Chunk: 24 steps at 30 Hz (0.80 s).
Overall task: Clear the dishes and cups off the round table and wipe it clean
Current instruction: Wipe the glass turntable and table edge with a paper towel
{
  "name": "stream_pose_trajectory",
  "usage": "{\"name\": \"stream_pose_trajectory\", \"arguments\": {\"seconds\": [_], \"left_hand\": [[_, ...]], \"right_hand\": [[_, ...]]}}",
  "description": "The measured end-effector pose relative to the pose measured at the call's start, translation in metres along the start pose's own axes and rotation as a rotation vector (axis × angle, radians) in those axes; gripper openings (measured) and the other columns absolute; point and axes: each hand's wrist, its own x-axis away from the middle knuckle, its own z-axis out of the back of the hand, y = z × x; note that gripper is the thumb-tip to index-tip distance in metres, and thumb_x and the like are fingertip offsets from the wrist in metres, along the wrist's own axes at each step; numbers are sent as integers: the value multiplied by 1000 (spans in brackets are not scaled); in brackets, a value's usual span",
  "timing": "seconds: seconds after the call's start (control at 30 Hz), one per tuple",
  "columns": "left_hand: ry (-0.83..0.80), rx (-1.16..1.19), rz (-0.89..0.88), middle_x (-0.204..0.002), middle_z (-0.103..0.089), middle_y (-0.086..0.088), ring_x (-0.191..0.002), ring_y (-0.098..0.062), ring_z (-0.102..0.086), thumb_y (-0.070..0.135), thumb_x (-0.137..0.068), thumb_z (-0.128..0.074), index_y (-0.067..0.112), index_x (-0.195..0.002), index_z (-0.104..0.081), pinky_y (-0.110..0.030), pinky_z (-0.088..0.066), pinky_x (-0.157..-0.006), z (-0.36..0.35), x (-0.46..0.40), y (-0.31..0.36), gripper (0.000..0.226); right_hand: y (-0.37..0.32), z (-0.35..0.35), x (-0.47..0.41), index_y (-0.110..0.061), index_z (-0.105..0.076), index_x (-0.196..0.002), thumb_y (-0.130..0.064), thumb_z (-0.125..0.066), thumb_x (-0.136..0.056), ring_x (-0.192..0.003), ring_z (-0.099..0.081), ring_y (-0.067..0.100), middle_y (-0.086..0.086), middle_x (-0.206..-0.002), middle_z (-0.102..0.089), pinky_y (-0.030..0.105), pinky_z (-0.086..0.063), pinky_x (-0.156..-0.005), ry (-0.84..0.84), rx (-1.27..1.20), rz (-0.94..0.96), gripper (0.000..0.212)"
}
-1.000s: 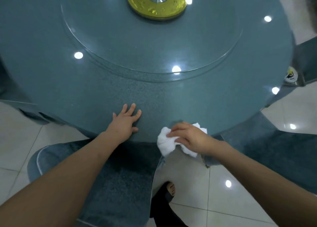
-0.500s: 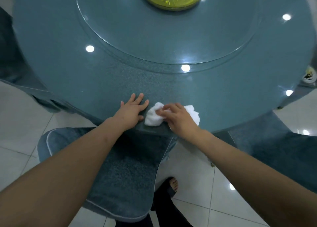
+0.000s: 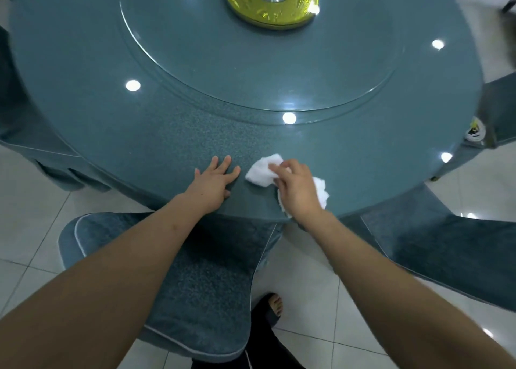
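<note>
The left hand lies flat on the near edge of the round bench, fingers straight and slightly spread, palm down, holding nothing. Just beside it, the right hand presses a crumpled white cloth against the bench top; its fingers bend over the cloth, and white folds show both past the fingertips on the left and behind the wrist at the right, near the bench rim. The two hands are close but apart, with a narrow strip of bare blue-grey surface between the left fingertips and the cloth. A large glass turntable sits on the middle of the bench, and at its centre, by the top of the view, is a yellow disc with a silver hub. Bright ceiling lights reflect as white spots across the glass and the bench top. Below the bench edge, between the forearms, stands a chair with a blue cushion; another blue chair seat shows at the right. The floor is pale tile, and a foot in a dark sandal shows beside the near chair.
</note>
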Motion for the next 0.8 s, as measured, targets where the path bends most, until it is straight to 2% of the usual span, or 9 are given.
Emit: {"name": "stream_pose_trajectory", "arguments": {"seconds": [0.07, 0.17, 0.23, 0.37, 0.47, 0.53, 0.6, 0.7, 0.8], "left_hand": [[-5, -14, -3, -171, 14, 0, -157, -31, 14, 20, -106, -51, 31, -164, -10, -70, -7, -118, 1, 0, 0, 72], [-21, -29, 6, -171, 16, 0, -156, -31, 15, 20, -107, -49, 31, -164, -8, -69, -6, -119, 2, 4, 1, 71], [-23, -22, 13, -171, 16, 1, -156, -31, 15, 22, -107, -46, 31, -164, -7, -68, -7, -120, 5, 5, 3, 69], [-37, -15, 58, -171, 14, 1, -157, -30, 11, 32, -108, -43, 29, -164, -9, -67, -15, -120, 8, 7, 15, 65], [7, -5, 143, -171, 11, 0, -157, -32, 7, 34, -108, -43, 25, -163, -14, -66, -18, -120, 2, 8, 27, 62], [90, -5, 167, -172, 4, -2, -157, -33, 3, 35, -108, -42, 25, -162, -20, -64, -20, -121, -1, 7, 40, 59], [148, -26, 145, -172, 1, -1, -158, -31, 0, 38, -108, -41, 28, -161, -21, -60, -20, -122, -3, 2, 60, 58], [164, 77, 167, -172, 1, 1, -158, -27, -1, 42, -107, -44, 31, -163, -16, -57, -20, -123, -1, -14, 95, 64], [187, 148, 226, -172, 5, 3, -158, -26, 2, 45, -105, -48, 34, -163, -12, -60, -20, -122, 6, -37, 124, 70]], "right_hand": [[-5, -2, 25, -17, -73, -122, -20, -56, -97, -93, -58, 36, 11, -115, -64, 42, -49, -82, -54, -23, 66, 31], [-2, 19, 58, -19, -72, -123, -22, -53, -99, -100, -58, 32, 8, -118, -62, 38, -47, -87, -238, -44, 168, 31], [2, 31, 67, -18, -71, -125, -22, -52, -100, -100, -58, 32, 9, -117, -61, 37, -47, -87, -266, -24, 170, 31], [-5, 21, 62, -12, -68, -125, -27, -49, -99, -99, -58, 34, 14, -114, -61, 43, -53, -81, -89, 41, 18, 35], [-3, 15, 56, -16, -66, -127, -21, -56, -96, -100, -58, 36, 15, -118, -61, 41, -52, -78, -32, 50, 21, 33], [21, 27, 49, -18, -66, -128, -25, -52, -98, -102, -57, 35, 14, -119, -60, 40, -51, -81, -28, 67, -6, 34], [63, 51, 35, -12, -68, -125, -28, -48, -96, -96, -59, 39, 19, -111, -61, 43, -53, -80, 64, 109, -61, 39], [143, 101, 0, -9, -70, -120, -22, -53, -93, -94, -59, 44, 22, -108, -62, 48, -53, -80, 196, 211, -277, 34], [188, 115, -34, -8, -68, -120, -15, -59, -94, -98, -55, 44, 23, -109, -59, 42, -42, -85, 325, 176, -561, 29]]}}
